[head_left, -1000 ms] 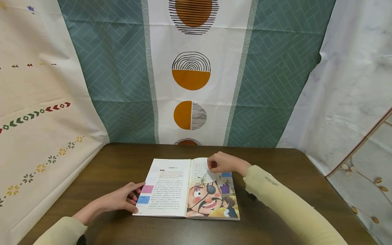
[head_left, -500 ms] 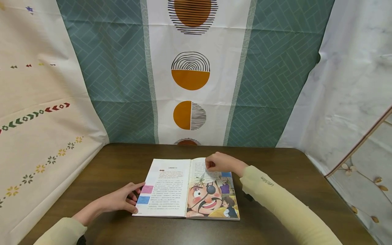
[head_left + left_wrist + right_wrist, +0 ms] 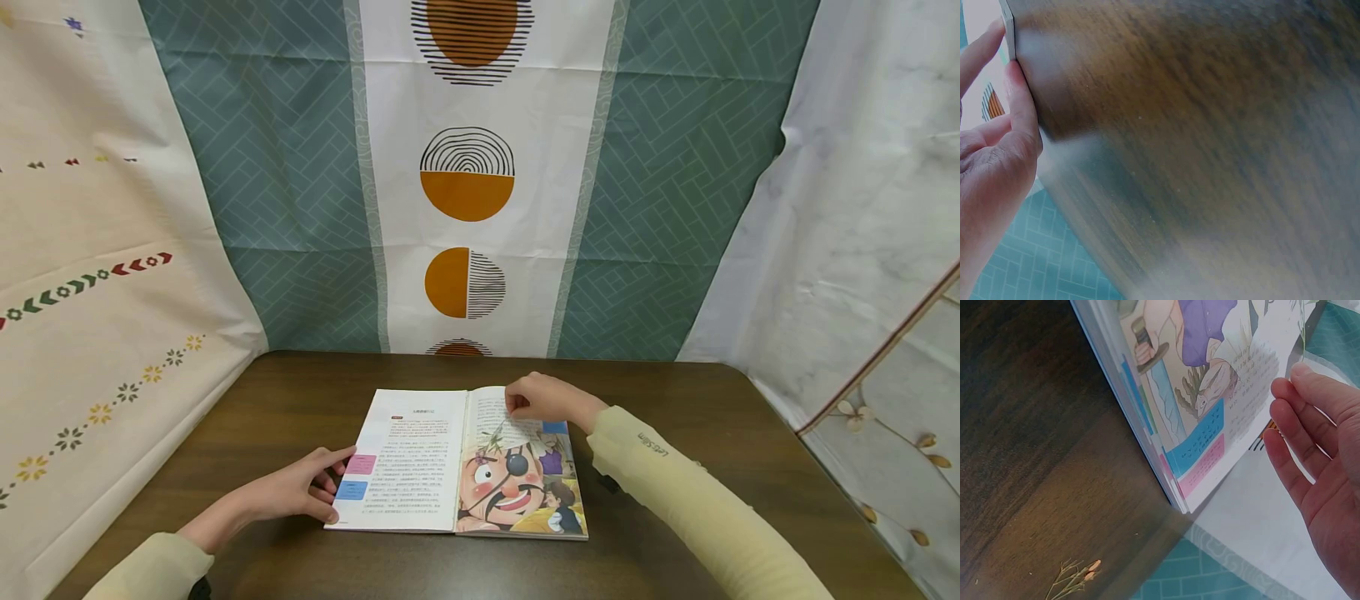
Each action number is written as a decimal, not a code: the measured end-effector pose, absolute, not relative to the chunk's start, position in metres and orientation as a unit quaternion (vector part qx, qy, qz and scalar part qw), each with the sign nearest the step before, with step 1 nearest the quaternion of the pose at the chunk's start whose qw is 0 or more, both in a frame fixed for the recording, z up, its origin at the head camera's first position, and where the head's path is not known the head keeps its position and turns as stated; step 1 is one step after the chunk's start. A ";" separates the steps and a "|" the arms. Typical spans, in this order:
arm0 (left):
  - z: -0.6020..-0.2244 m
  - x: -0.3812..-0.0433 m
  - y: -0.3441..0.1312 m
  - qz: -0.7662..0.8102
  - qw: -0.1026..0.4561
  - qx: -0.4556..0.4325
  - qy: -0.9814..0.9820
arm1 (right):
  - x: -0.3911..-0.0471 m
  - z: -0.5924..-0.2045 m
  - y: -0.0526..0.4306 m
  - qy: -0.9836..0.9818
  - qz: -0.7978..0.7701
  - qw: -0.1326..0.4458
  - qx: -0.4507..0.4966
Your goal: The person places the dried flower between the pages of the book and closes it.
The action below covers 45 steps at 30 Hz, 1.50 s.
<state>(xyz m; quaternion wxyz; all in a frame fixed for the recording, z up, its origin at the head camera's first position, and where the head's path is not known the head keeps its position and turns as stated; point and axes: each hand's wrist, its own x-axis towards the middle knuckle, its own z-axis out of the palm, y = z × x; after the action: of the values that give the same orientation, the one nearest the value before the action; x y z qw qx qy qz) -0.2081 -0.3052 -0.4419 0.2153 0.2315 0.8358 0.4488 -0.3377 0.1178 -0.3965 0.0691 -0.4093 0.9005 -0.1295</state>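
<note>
An open book [image 3: 412,467] lies on the table, text on its left page and a cartoon of a face with an eye patch on its right page. Its left edge is touched by my left hand [image 3: 296,487], thumb at the lower corner and index finger higher up. Over the upper right page, my right hand [image 3: 543,398] pinches a thin sprig [image 3: 492,437] between thumb and fingertip. The sprig's leafy end hangs down over the picture; whether it touches the page I cannot tell. In the right wrist view, its green stem [image 3: 1302,328] rises from the fingertips.
The brown wooden table [image 3: 315,383] ends at patterned cloths at the back and sides. In the right wrist view, a small dried sprig with a bud [image 3: 1082,578] lies on the table beside the book. Most of it is hidden behind the right sleeve [image 3: 690,492] from the head.
My right hand has shifted slightly left over the page, carrying the sprig. The left hand and the book stay where they were.
</note>
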 end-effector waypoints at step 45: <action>-0.444 -0.210 -0.306 0.450 0.215 0.232 0.835 | -0.310 -0.388 0.150 0.921 -0.161 -0.008 -0.354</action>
<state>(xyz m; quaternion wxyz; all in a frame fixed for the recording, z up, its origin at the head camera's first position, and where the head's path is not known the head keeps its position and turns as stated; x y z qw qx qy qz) -0.2097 -0.3058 -0.4437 0.2153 0.2322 0.8349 0.4501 -0.3096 0.1502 -0.3885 -0.0085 -0.3536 0.9214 -0.1609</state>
